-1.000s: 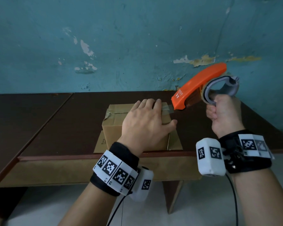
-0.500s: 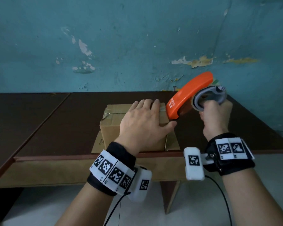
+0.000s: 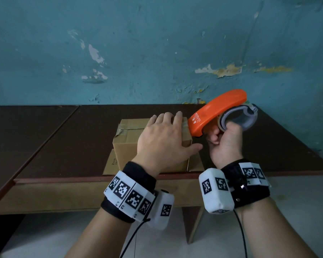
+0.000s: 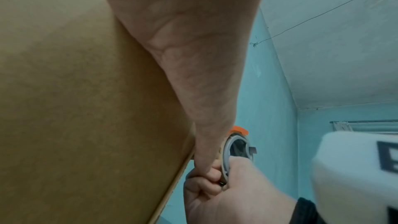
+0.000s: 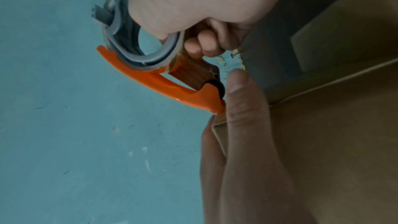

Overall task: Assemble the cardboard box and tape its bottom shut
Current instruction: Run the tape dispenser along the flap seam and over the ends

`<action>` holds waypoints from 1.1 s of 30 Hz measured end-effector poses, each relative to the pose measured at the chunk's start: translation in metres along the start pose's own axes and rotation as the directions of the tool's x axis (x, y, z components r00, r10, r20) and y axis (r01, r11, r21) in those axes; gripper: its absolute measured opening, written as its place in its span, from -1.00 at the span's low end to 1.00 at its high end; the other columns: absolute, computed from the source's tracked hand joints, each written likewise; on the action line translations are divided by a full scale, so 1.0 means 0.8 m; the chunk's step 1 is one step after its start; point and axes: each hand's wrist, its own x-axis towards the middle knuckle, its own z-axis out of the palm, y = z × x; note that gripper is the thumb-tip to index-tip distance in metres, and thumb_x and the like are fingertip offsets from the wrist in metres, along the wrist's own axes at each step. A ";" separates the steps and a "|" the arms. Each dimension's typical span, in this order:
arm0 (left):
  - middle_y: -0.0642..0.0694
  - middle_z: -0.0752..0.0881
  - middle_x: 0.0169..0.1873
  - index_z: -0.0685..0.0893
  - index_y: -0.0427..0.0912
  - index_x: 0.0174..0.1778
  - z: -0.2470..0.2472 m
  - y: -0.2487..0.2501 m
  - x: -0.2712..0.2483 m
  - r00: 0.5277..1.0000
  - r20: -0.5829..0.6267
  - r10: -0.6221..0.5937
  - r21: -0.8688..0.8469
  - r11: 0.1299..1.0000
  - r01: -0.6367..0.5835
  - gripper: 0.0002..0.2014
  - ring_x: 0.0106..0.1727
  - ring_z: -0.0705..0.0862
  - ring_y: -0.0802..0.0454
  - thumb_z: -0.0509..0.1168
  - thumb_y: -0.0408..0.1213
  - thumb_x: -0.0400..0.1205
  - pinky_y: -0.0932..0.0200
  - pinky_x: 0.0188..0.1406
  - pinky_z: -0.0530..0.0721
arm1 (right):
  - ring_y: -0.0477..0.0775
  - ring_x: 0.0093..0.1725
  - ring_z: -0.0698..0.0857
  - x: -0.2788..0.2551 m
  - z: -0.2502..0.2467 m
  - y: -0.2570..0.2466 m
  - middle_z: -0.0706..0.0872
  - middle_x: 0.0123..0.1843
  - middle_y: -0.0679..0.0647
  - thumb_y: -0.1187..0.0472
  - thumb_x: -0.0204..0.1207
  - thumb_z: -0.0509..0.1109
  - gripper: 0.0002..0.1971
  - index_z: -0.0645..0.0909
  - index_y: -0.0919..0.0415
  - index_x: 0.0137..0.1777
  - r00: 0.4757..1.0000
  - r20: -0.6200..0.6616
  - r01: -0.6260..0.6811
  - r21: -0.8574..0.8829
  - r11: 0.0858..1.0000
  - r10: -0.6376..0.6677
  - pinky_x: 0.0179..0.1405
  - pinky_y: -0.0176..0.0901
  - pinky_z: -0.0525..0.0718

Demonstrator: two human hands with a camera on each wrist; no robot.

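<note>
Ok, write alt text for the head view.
A left hand presses flat on a taped cardboard box on a dark table, while the right hand grips an orange tape dispenser at the box's right edge. Behind is a peeling teal wall.

You see a plain brown cardboard box (image 3: 131, 144) on a dark brown counter (image 3: 63, 138). The tape dispenser (image 3: 215, 112) is bright orange with a grey ring. The wall (image 3: 157, 43) is teal with pale peeling patches. Your wristbands (image 3: 131, 196) carry black-and-white square codes.
</note>
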 end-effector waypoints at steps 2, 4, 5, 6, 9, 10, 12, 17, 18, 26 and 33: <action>-0.18 0.53 0.58 0.10 -0.08 0.84 0.002 0.000 0.000 1.000 -0.007 0.011 -0.008 1.000 -0.011 0.05 0.65 0.45 -0.15 0.08 0.56 0.57 -0.15 0.75 0.26 | -0.07 -0.60 0.35 -0.002 -0.003 0.002 0.43 -0.53 -0.02 0.29 0.58 0.15 -0.73 0.44 0.10 -0.36 1.000 0.012 -0.020 0.030 0.999 0.020 -0.63 -0.30 0.26; -0.18 0.53 0.58 0.08 -0.07 0.85 0.003 -0.001 0.001 1.000 -0.006 0.014 -0.014 1.000 -0.014 0.04 0.65 0.45 -0.15 0.08 0.55 0.58 -0.15 0.76 0.26 | -0.08 -0.59 0.36 -0.003 -0.009 0.005 0.46 -0.52 -0.02 0.32 0.60 0.14 -0.73 0.45 0.11 -0.34 1.000 0.007 -0.029 0.042 0.999 0.029 -0.59 -0.29 0.25; -0.18 0.52 0.58 0.09 -0.10 0.84 0.003 -0.001 0.001 1.000 -0.004 0.009 -0.014 1.000 -0.009 0.05 0.66 0.45 -0.15 0.08 0.55 0.58 -0.15 0.76 0.26 | -0.08 -0.59 0.36 -0.004 -0.013 0.008 0.47 -0.52 -0.02 0.33 0.60 0.13 -0.73 0.45 0.11 -0.33 0.999 0.006 -0.038 0.045 0.998 0.038 -0.58 -0.29 0.25; -0.18 0.51 0.60 0.12 -0.13 0.84 0.002 -0.001 0.001 1.000 -0.003 0.003 -0.013 1.000 -0.003 0.05 0.67 0.43 -0.15 0.09 0.55 0.58 -0.15 0.76 0.25 | -0.09 -0.60 0.36 -0.005 -0.016 0.011 0.48 -0.51 -0.01 0.34 0.60 0.12 -0.73 0.43 0.11 -0.33 0.999 0.010 -0.053 0.053 0.997 0.053 -0.58 -0.30 0.25; -0.18 0.50 0.61 0.19 -0.19 0.81 0.001 -0.001 0.002 1.000 0.003 -0.005 -0.016 1.000 0.005 0.05 0.68 0.42 -0.14 0.10 0.54 0.58 -0.13 0.77 0.23 | -0.10 -0.59 0.33 -0.007 -0.027 0.019 0.48 -0.51 -0.01 0.38 0.59 0.05 -0.73 0.40 0.12 -0.31 0.994 0.039 -0.104 0.094 0.990 0.101 -0.62 -0.34 0.23; -0.18 0.50 0.61 0.21 -0.21 0.80 0.001 0.000 0.002 1.000 0.003 -0.006 -0.017 1.000 0.006 0.05 0.68 0.42 -0.14 0.10 0.54 0.58 -0.12 0.77 0.23 | -0.10 -0.59 0.33 -0.007 -0.029 0.019 0.48 -0.51 -0.01 0.39 0.59 0.04 -0.73 0.39 0.13 -0.30 0.993 0.046 -0.113 0.101 0.988 0.109 -0.64 -0.35 0.23; -0.17 0.50 0.62 0.23 -0.22 0.79 0.000 -0.001 0.002 1.000 0.005 -0.008 -0.020 1.000 0.009 0.04 0.68 0.42 -0.12 0.11 0.53 0.58 -0.12 0.77 0.22 | -0.10 -0.59 0.34 -0.005 -0.035 0.018 0.49 -0.49 0.01 0.40 0.58 0.04 -0.74 0.40 0.15 -0.30 0.993 0.039 -0.112 0.092 0.989 0.109 -0.65 -0.35 0.25; -0.15 0.50 0.61 0.29 -0.22 0.76 -0.002 -0.001 0.002 1.000 0.005 -0.017 -0.034 0.999 0.017 0.01 0.67 0.44 -0.09 0.14 0.50 0.59 -0.09 0.77 0.22 | -0.09 -0.59 0.36 -0.004 -0.044 0.019 0.50 -0.48 0.03 0.39 0.56 0.08 -0.78 0.42 0.16 -0.27 0.992 0.029 -0.120 0.039 0.992 0.119 -0.63 -0.34 0.25; -0.14 0.49 0.62 0.28 -0.22 0.77 -0.003 -0.001 0.002 1.000 0.008 -0.017 -0.036 0.999 0.017 0.00 0.67 0.43 -0.09 0.14 0.49 0.59 -0.09 0.78 0.21 | -0.09 -0.59 0.36 -0.004 -0.044 0.017 0.50 -0.48 0.03 0.39 0.56 0.08 -0.78 0.41 0.16 -0.28 0.992 0.020 -0.125 0.029 0.992 0.125 -0.64 -0.34 0.25; -0.12 0.44 0.66 0.25 -0.20 0.79 -0.004 -0.002 0.002 1.000 0.017 -0.017 -0.050 0.999 0.018 -0.01 0.71 0.37 -0.07 0.15 0.47 0.61 -0.06 0.79 0.16 | -0.10 -0.64 0.43 0.002 -0.043 0.002 0.53 -0.49 0.07 0.43 0.52 0.14 -0.80 0.49 0.22 -0.27 0.993 -0.101 -0.079 -0.165 0.983 0.063 -0.67 -0.34 0.31; -0.12 0.43 0.67 0.24 -0.19 0.79 -0.005 -0.001 0.001 1.000 0.022 -0.019 -0.055 0.998 0.021 -0.03 0.72 0.36 -0.07 0.14 0.46 0.63 -0.07 0.80 0.14 | -0.10 -0.63 0.49 0.004 -0.049 -0.006 0.56 -0.43 0.11 0.45 0.52 0.14 -0.80 0.54 0.25 -0.22 0.995 -0.102 -0.010 -0.256 0.967 -0.016 -0.69 -0.36 0.30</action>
